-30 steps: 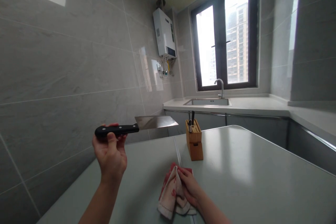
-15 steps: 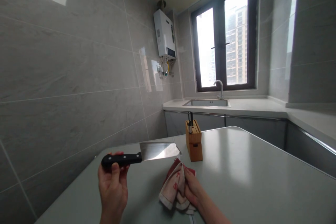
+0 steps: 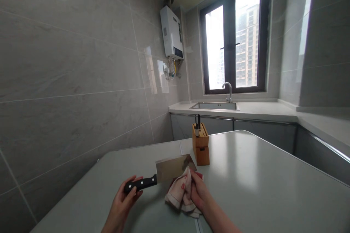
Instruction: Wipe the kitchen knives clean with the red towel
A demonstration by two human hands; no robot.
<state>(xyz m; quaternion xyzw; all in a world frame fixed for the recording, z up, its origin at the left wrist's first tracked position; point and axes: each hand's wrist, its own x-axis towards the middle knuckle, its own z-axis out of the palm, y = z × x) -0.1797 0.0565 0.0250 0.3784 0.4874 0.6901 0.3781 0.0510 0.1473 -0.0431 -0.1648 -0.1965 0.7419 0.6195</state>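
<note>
We hold a broad-bladed cleaver (image 3: 172, 169) in our left hand (image 3: 124, 198), which grips the black handle (image 3: 140, 184) with the thumb along the near side and the fingers wrapped behind; three bright rivets show on the handle. The cleaver hangs over the table (image 3: 259, 189), tilted so that the blade's far end rises a little to the right, one flat face turned toward us and a darker patch showing near its end. In our right hand (image 3: 199, 191) we clasp a pink-and-white cloth (image 3: 179, 191) with red marks, bunched at a peak between the fingers while its folds hang down toward the tabletop. The cloth's peak overlaps the lower corner of the blade's far end, and there the two seem to meet, though we cannot tell how firmly. Just beyond the blade, a wooden knife block (image 3: 201, 145) stands upright on the table, with dark handles rising from its slots. A seam (image 3: 198, 224) runs across the pale, glossy tabletop beneath the cloth. Past the table we see a white counter (image 3: 268, 108) with a sink (image 3: 214, 106) and a curved faucet (image 3: 230, 93), a dark-framed window (image 3: 229, 43) above them, and to its left a white water heater (image 3: 172, 32) mounted high on the wall.
</note>
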